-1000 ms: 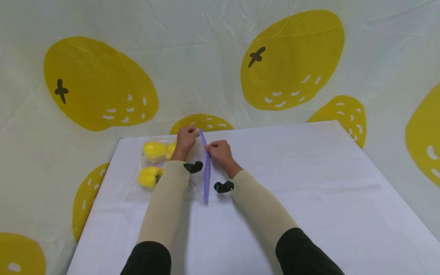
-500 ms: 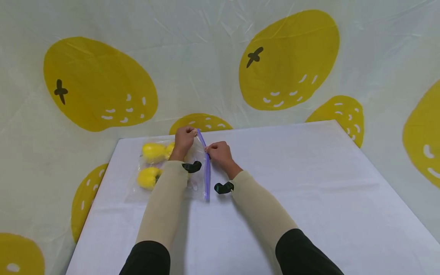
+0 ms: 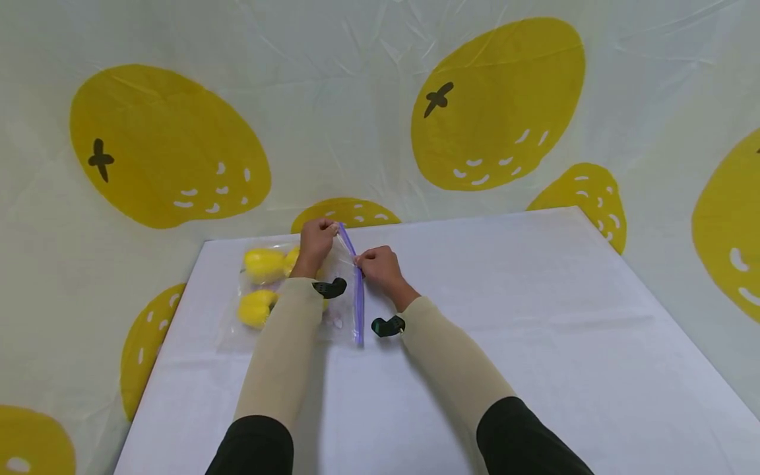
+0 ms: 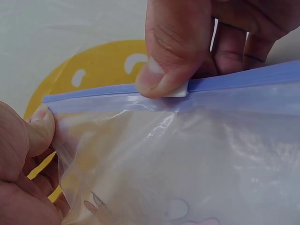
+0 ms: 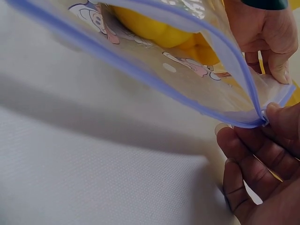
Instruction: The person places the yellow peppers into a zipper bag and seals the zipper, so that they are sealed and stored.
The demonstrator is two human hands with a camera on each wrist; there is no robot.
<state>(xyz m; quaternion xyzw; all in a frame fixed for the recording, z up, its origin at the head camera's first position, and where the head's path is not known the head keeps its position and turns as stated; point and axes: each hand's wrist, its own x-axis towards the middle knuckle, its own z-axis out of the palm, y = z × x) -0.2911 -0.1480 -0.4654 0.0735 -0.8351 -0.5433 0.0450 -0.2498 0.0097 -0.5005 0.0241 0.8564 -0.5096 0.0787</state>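
A clear zip bag [image 3: 340, 267] with a purple-blue zip strip [image 3: 359, 310] lies toward the table's far left. Inside are yellow bell peppers [image 3: 263, 265], partly hidden by my left arm. My left hand [image 3: 315, 244] pinches the bag's far top corner by the strip's end. With thumb and fingers, my right hand [image 3: 382, 267] grips the white slider [image 4: 179, 90] a short way along the strip. In the right wrist view the bag's mouth gapes on the near side of the slider, a yellow pepper [image 5: 154, 26] showing within. Cartoon prints mark the plastic.
A white cloth covers the table [image 3: 505, 316], whose far edge runs just beyond the bag. Behind it hangs a pale sheet [image 3: 344, 99] printed with large yellow fruit. Dark wrist cameras [image 3: 330, 288] sit on both cuffs.
My left hand and the strip's far end have shifted slightly left. The right hand on the slider is now a little farther from the left hand. Both grips are kept.
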